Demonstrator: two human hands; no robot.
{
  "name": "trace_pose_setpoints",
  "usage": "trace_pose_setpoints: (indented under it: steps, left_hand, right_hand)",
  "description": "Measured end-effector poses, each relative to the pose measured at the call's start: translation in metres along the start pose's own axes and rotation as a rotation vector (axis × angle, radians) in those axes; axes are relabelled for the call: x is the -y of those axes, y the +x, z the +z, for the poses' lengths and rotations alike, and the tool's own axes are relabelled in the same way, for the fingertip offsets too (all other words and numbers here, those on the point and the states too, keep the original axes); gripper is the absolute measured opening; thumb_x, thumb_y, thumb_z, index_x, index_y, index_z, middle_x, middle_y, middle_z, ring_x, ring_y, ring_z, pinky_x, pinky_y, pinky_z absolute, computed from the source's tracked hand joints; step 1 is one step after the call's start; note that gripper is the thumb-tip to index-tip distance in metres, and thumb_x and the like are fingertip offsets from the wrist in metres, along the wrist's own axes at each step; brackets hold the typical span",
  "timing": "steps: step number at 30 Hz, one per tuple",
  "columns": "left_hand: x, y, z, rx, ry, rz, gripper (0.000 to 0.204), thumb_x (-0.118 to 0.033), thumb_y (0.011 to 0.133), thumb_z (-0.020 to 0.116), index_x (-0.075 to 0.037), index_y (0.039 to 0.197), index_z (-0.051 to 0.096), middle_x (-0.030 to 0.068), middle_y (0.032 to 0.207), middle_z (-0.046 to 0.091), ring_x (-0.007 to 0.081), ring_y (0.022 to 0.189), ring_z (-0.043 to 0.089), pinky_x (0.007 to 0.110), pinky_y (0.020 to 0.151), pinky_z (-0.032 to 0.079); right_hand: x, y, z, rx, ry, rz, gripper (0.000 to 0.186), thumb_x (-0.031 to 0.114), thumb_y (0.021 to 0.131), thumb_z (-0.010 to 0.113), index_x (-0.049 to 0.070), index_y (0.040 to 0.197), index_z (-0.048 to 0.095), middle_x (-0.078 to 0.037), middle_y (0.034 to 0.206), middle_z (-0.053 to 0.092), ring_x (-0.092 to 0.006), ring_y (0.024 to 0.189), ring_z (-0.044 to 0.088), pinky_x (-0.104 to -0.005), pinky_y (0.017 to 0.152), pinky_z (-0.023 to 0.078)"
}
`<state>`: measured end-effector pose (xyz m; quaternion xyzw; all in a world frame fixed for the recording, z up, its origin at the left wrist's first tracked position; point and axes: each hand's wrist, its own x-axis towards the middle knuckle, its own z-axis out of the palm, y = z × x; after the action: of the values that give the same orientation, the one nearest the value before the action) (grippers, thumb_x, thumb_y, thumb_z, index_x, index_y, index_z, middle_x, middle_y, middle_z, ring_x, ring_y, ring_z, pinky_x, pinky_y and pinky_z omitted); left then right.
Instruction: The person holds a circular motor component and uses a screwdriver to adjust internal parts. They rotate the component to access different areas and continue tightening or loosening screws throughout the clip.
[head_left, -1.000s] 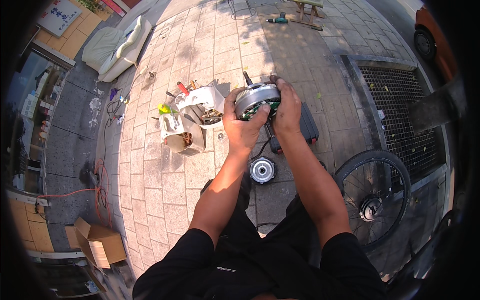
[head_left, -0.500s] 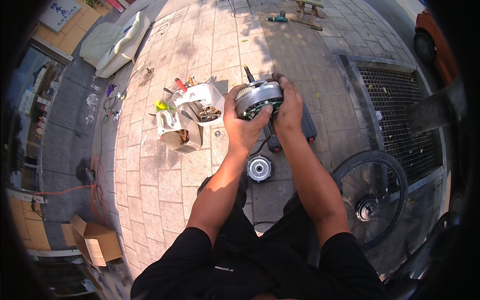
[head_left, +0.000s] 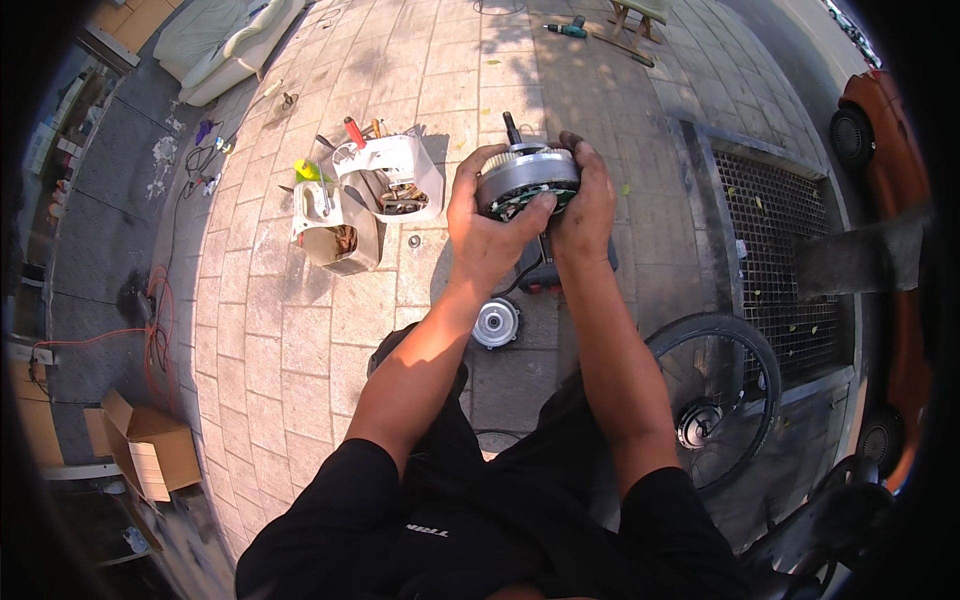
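Observation:
Between my two hands is a round electric hub motor core (head_left: 527,182) with a silver rim, a green circuit board underneath and a dark axle sticking up at its far side. My left hand (head_left: 487,225) grips its left edge, the thumb pressed across the near underside. Wrapped round the right edge are the fingers of my right hand (head_left: 588,205). A dark cable (head_left: 515,284) hangs from the motor core. Below it on the paving lies a round silver motor cover (head_left: 496,323). Behind my wrists, a dark case (head_left: 540,268) with red catches is partly hidden.
Two cut-open white plastic containers (head_left: 425,160) (head_left: 350,258) hold tools and small parts to the left. A spoked wheel (head_left: 765,365) with a hub lies at the right, near a metal floor grate (head_left: 775,240). Farther off are a drill (head_left: 568,28) and a cardboard box (head_left: 160,450).
The view has shifted, so the ground things sit farther left and the red vehicle shows more. Both hands still hold the motor core, now tilted slightly differently.

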<state>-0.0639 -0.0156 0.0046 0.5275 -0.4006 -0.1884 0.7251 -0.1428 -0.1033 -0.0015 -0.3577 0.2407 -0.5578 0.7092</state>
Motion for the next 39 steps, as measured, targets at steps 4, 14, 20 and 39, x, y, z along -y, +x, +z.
trace_pose_setpoints:
  steps: [4,14,20,39]
  left_hand:
    - [-0.007,-0.002,0.003,-0.002,-0.058,-0.048,0.076,-0.015,0.076,0.092,0.0,0.14,0.054,0.0149,0.128,0.065,0.0225,0.113,0.068,0.036,0.095,0.059]
    - [0.002,-0.004,0.001,-0.041,0.06,0.015,0.075,-0.023,0.07,0.096,0.0,0.132,0.061,0.012,0.126,0.062,0.0223,0.114,0.065,0.036,0.098,0.056]
    - [0.003,-0.004,0.004,-0.051,0.036,0.05,0.073,-0.024,0.069,0.096,-0.001,0.129,0.062,0.0123,0.122,0.062,0.0236,0.114,0.064,0.036,0.099,0.055]
    - [0.006,-0.003,-0.002,-0.002,0.216,0.402,0.076,-0.017,0.069,0.095,0.0,0.133,0.058,0.0111,0.126,0.06,0.0227,0.118,0.063,0.037,0.103,0.054]
  right_hand:
    - [-0.002,0.001,0.0,-0.034,-0.025,-0.016,0.047,0.03,0.108,0.051,-0.008,0.131,0.063,-0.016,0.116,0.07,-0.0246,0.106,0.067,-0.036,0.095,0.054]
    - [0.005,0.0,0.0,-0.022,-0.154,-0.071,0.047,0.03,0.11,0.045,-0.008,0.127,0.066,-0.017,0.117,0.07,-0.0245,0.107,0.066,-0.0359,0.096,0.052]
    - [-0.004,0.005,-0.016,0.048,-0.247,-0.143,0.05,0.033,0.112,0.045,-0.008,0.135,0.06,-0.018,0.123,0.067,-0.0263,0.115,0.065,-0.0386,0.102,0.051]
    - [0.013,-0.006,-0.002,0.073,0.006,-0.08,0.048,0.036,0.108,0.048,-0.004,0.133,0.061,-0.016,0.116,0.068,-0.0268,0.108,0.067,-0.0396,0.097,0.054]
